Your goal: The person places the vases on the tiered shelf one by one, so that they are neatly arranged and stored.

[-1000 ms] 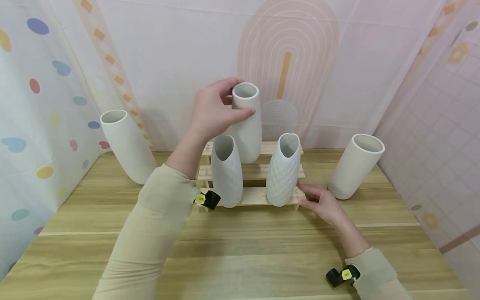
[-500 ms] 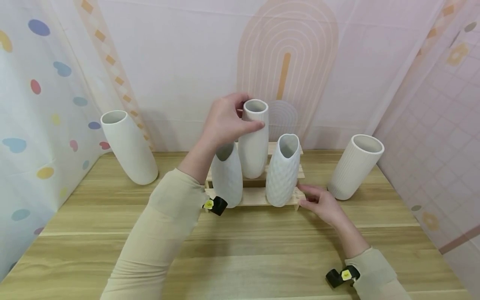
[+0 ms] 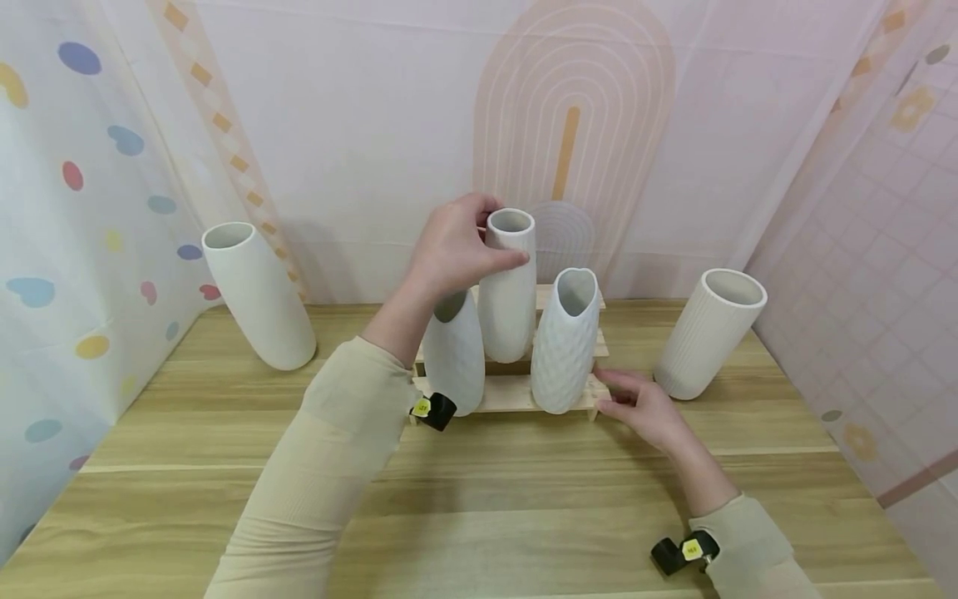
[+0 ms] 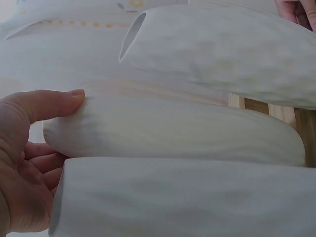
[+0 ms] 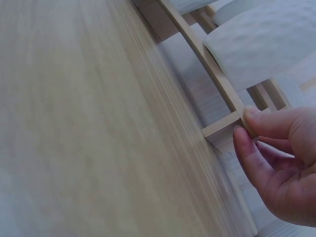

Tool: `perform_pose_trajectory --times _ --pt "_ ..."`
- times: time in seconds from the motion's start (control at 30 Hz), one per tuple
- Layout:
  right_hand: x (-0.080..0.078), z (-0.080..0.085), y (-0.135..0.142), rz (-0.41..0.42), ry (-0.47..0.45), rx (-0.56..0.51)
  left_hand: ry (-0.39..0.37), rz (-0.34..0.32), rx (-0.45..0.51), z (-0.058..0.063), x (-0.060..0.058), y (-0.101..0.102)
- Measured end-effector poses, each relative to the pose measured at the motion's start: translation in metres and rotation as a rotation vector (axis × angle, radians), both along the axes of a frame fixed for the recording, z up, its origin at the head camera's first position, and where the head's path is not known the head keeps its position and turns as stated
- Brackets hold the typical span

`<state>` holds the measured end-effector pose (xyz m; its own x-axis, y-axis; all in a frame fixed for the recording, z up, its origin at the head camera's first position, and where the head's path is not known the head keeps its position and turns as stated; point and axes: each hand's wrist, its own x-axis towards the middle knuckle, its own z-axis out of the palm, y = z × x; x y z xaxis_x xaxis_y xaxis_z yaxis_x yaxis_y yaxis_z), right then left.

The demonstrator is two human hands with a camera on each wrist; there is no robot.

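Left fingers (image 4: 47, 162) grip a vase (image 3: 507, 320) behind two dimpled vases (image 3: 565, 358).

The head view looks forward and down over the table (image 3: 494, 516), widest and farthest back. The left wrist view is close and turned sideways, so a vase (image 4: 168, 131) runs across mid-frame. The right wrist view, close and slanted, catches the shelf (image 5: 219, 79) at upper right. Both wrist views share the right hand (image 5: 284, 163), in the former's upper right corner and at the latter's right edge.
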<state>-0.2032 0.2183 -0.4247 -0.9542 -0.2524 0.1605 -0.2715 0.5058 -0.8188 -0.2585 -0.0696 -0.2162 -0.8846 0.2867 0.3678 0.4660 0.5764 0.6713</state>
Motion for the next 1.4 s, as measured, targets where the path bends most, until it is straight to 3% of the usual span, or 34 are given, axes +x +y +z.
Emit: perform_pose_trajectory --times 0.47,0.73,0.97,1.4 --pt "-0.002 -0.002 0.001 0.0 0.004 0.009 -0.05 -0.048 0.049 -0.005 0.005 -0.012" --pt "-0.001 -0.001 0.002 -0.005 0.0 0.001 -0.038 0.009 0.183 -0.016 0.016 -0.032" --pt "-0.002 -0.002 0.002 -0.002 0.004 -0.003 -0.001 0.019 0.358 -0.037 0.02 -0.059" --pt "-0.002 -0.002 0.002 0.002 0.012 0.007 0.023 0.069 0.388 -0.092 0.018 -0.104"
